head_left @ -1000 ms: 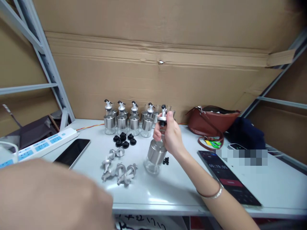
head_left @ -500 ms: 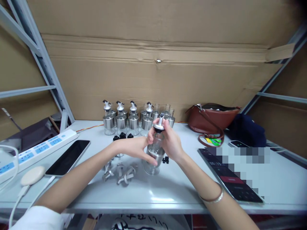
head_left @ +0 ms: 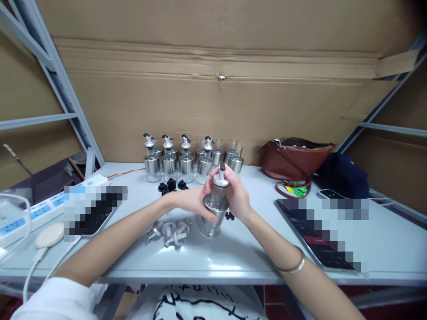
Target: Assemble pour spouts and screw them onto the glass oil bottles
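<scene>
A glass oil bottle (head_left: 216, 205) with a steel band stands near the middle of the table, tilted slightly. Its grey and white pour spout (head_left: 221, 178) with a black tip sits down on the neck. My left hand (head_left: 196, 203) is wrapped round the bottle's body and neck from the left. My right hand (head_left: 238, 195) grips the spout and neck from the right, its fingers closed about the collar. Left of the bottle lie several loose grey-white spout parts (head_left: 171, 231). Black stoppers (head_left: 171, 184) are grouped behind my left wrist, and tiny black caps (head_left: 230, 216) lie beside my right hand.
At the back stand bottles with spouts (head_left: 169, 164) and bottles without spouts (head_left: 235, 161). A brown bag (head_left: 293, 162) and a tablet (head_left: 316, 235) are to the right. A power strip (head_left: 50, 206), a phone (head_left: 96, 213) and a round white charger (head_left: 50, 235) lie left.
The spout now sits lower on the bottle's neck, with the black collar beneath it no longer showing. Both hands have stayed on the bottle. The camera view has shifted slightly.
</scene>
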Tool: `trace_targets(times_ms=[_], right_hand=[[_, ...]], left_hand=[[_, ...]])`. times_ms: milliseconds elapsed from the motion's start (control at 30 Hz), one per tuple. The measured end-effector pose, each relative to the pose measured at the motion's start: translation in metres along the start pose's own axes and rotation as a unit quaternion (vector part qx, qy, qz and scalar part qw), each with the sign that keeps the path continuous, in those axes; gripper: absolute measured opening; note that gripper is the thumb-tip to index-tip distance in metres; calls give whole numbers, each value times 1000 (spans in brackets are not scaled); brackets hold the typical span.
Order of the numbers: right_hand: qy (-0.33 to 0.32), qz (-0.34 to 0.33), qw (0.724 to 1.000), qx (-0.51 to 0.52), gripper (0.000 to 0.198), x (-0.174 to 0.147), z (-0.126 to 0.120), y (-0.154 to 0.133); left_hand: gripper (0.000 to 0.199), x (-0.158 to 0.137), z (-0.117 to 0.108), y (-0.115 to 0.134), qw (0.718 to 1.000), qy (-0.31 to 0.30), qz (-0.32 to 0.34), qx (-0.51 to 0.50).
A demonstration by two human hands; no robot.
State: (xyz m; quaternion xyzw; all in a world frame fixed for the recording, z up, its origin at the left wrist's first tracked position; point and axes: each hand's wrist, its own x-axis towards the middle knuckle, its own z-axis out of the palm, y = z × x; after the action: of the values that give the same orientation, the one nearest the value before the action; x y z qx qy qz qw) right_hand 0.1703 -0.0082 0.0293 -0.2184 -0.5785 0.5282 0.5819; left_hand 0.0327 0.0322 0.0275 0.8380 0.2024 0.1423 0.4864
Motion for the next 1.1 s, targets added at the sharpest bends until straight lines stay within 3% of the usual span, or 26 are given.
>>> trace_targets(times_ms=[133, 533, 900, 1000, 1100], right_hand=[[-1, 4, 1000, -1, 29, -1, 1, 2], [35, -29, 999, -19, 31, -3, -1, 16], [76, -61, 986, -133, 42, -10, -1, 16], [67, -89, 980, -168, 42, -11, -5, 18], [17, -122, 974, -188, 44, -12, -11, 20]], left_hand=[[47, 2, -1, -3, 996, -58, 11, -66], [41, 5, -3, -7, 998, -43, 1, -55], [40, 6, -4, -9, 995, -77, 22, -60], [44, 4, -3, -8, 993, -99, 26, -63], [54, 3, -3, -8, 995, -86, 8, -45]])
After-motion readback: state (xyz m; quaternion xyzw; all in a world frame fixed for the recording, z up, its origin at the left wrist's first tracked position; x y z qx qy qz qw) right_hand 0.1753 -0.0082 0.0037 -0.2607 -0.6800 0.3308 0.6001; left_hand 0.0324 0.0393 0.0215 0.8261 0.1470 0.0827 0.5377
